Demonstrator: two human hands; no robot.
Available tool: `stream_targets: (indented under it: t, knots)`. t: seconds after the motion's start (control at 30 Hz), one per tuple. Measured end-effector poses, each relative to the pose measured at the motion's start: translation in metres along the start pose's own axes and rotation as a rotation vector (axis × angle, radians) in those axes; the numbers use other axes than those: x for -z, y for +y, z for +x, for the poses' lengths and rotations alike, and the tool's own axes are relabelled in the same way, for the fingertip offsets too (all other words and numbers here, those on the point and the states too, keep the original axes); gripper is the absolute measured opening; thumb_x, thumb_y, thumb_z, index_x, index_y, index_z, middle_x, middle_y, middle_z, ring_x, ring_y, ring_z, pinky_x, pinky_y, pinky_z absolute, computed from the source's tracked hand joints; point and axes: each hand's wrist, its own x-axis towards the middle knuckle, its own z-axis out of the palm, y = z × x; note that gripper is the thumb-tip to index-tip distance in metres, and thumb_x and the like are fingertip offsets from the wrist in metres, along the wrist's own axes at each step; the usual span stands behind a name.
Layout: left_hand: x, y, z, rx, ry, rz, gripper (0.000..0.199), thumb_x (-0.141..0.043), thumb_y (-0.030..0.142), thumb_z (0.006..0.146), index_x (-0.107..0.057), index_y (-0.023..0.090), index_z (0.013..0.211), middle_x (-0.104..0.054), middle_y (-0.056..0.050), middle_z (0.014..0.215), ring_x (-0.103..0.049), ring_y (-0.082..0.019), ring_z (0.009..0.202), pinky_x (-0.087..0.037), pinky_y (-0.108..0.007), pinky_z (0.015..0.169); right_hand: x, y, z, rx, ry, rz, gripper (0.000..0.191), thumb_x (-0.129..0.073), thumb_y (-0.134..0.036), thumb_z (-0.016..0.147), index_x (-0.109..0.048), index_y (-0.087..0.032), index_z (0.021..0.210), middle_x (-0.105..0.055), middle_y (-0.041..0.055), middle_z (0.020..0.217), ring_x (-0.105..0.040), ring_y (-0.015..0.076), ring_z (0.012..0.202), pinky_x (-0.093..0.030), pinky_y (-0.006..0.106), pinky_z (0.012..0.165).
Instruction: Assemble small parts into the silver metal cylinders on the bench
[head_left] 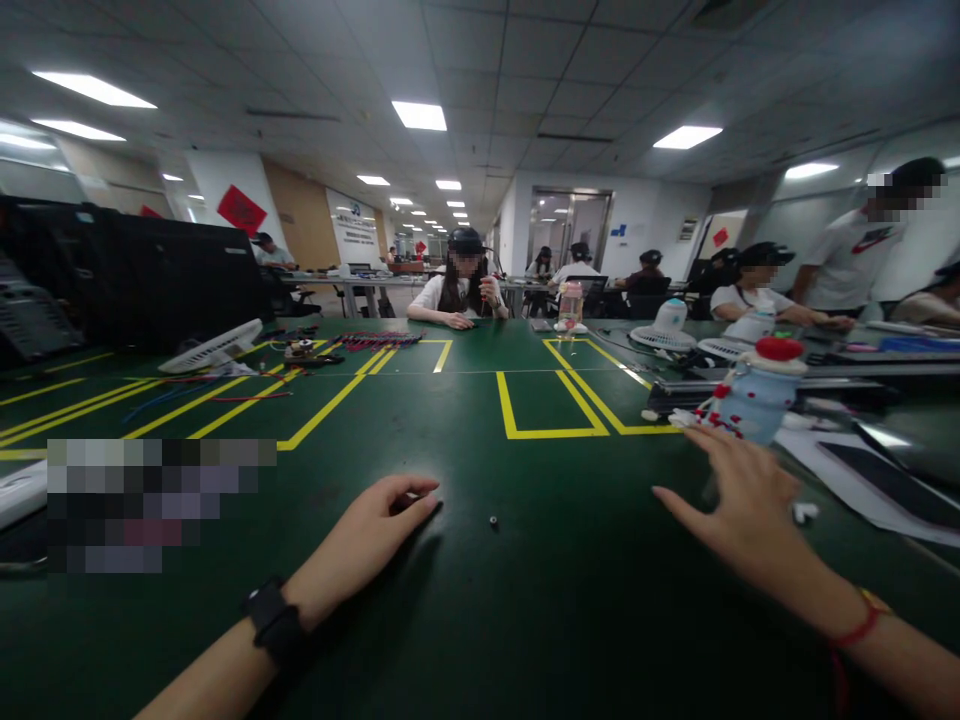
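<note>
My left hand [382,530], with a black band on the wrist, rests low over the green table [450,620]. Its fingers curl toward the thumb, and what they hold, if anything, is hidden. A small dark round part [493,522] lies on the table to the right of that hand. Further right, my right hand [750,505] is spread with thumb and fingers apart and nothing in its grasp. It is just in front of a light blue bottle [761,395] with a red top. Small white pieces [805,513] lie beside the right hand.
Yellow tape [555,434] marks the table. Wires [382,341] and a white fan [214,348] lie at the back left. A dark tablet-like object [892,485] is at the right. A person [465,285] sits across the table near a pink bottle [571,305].
</note>
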Motion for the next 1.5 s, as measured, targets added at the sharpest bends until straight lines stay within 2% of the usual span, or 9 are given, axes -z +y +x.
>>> stream_targets:
  t: [0.17, 0.23, 0.3, 0.4, 0.57, 0.67, 0.73, 1.07, 1.5]
  knots:
    - [-0.001, -0.008, 0.001, -0.102, 0.003, 0.103, 0.040, -0.048, 0.050, 0.081, -0.064, 0.023, 0.107, -0.063, -0.006, 0.110, -0.058, -0.025, 0.102, -0.044, -0.037, 0.090, -0.026, -0.122, 0.005, 0.371, -0.325, 0.230, 0.034, -0.053, -0.042, 0.081, -0.056, -0.035, 0.114, -0.052, 0.0013, 0.124, -0.042, 0.0248, 0.111, -0.030, 0.044, 0.088]
    - [0.000, -0.009, 0.001, -0.139, 0.010, 0.128, 0.038, -0.048, 0.048, 0.082, -0.065, 0.023, 0.104, -0.063, -0.006, 0.109, -0.058, -0.025, 0.102, -0.044, -0.036, 0.090, -0.036, -0.153, 0.008, 0.420, -0.385, 0.307, 0.023, -0.052, -0.040, 0.082, -0.063, -0.033, 0.102, -0.057, 0.0008, 0.114, -0.045, 0.0228, 0.105, -0.031, 0.042, 0.085]
    - [0.001, -0.009, 0.000, -0.149, 0.020, 0.135, 0.037, -0.048, 0.047, 0.082, -0.065, 0.023, 0.104, -0.064, -0.006, 0.107, -0.058, -0.024, 0.100, -0.044, -0.035, 0.089, -0.040, -0.162, 0.013, 0.420, -0.405, 0.335, 0.018, -0.050, -0.036, 0.084, -0.065, -0.030, 0.089, -0.062, 0.0009, 0.101, -0.048, 0.0206, 0.098, -0.030, 0.040, 0.082]
    - [0.002, -0.009, -0.002, -0.133, 0.019, 0.119, 0.037, -0.047, 0.046, 0.082, -0.065, 0.022, 0.105, -0.064, -0.006, 0.106, -0.059, -0.024, 0.098, -0.046, -0.035, 0.088, -0.025, -0.135, 0.024, 0.333, -0.334, 0.292, 0.020, -0.044, -0.034, 0.087, -0.063, -0.026, 0.088, -0.063, 0.0016, 0.093, -0.051, 0.0182, 0.091, -0.031, 0.038, 0.081]
    - [0.000, -0.007, 0.000, -0.135, 0.009, 0.116, 0.036, -0.047, 0.048, 0.083, -0.065, 0.023, 0.103, -0.063, -0.006, 0.106, -0.059, -0.025, 0.098, -0.045, -0.037, 0.088, 0.024, -0.023, 0.040, 0.047, -0.042, -0.128, 0.030, -0.042, -0.043, 0.084, -0.061, -0.020, 0.091, -0.063, 0.0069, 0.094, -0.054, 0.0233, 0.088, -0.032, 0.039, 0.078]
    - [-0.003, -0.006, 0.001, -0.156, 0.009, 0.132, 0.035, -0.048, 0.046, 0.083, -0.065, 0.023, 0.101, -0.063, -0.006, 0.106, -0.057, -0.025, 0.100, -0.044, -0.037, 0.090, 0.038, 0.033, 0.039, -0.151, -0.186, -0.257, 0.033, -0.042, -0.044, 0.081, -0.063, -0.019, 0.087, -0.064, 0.0088, 0.087, -0.057, 0.0240, 0.078, -0.035, 0.035, 0.066]
    - [-0.003, -0.005, 0.001, -0.164, 0.010, 0.141, 0.034, -0.048, 0.046, 0.083, -0.066, 0.023, 0.101, -0.062, -0.006, 0.106, -0.057, -0.025, 0.101, -0.043, -0.037, 0.091, 0.039, 0.053, 0.038, -0.198, -0.293, -0.214, 0.032, -0.043, -0.043, 0.080, -0.065, -0.020, 0.083, -0.065, 0.0085, 0.085, -0.058, 0.0224, 0.075, -0.036, 0.034, 0.064]
    - [-0.002, -0.005, -0.001, -0.157, 0.008, 0.139, 0.034, -0.047, 0.048, 0.084, -0.065, 0.024, 0.101, -0.062, -0.004, 0.106, -0.057, -0.024, 0.101, -0.043, -0.037, 0.091, 0.042, 0.065, 0.038, -0.279, -0.339, -0.155, 0.033, -0.046, -0.045, 0.078, -0.066, -0.020, 0.085, -0.067, 0.0109, 0.082, -0.060, 0.0223, 0.071, -0.038, 0.033, 0.064]
    - [-0.002, -0.007, -0.001, -0.167, -0.005, 0.133, 0.032, -0.048, 0.048, 0.084, -0.065, 0.026, 0.101, -0.062, -0.003, 0.107, -0.057, -0.023, 0.101, -0.042, -0.037, 0.092, 0.038, 0.062, 0.033, -0.387, -0.342, -0.137, 0.036, -0.048, -0.053, 0.075, -0.065, -0.022, 0.085, -0.067, 0.0058, 0.083, -0.059, 0.0205, 0.073, -0.038, 0.030, 0.064]
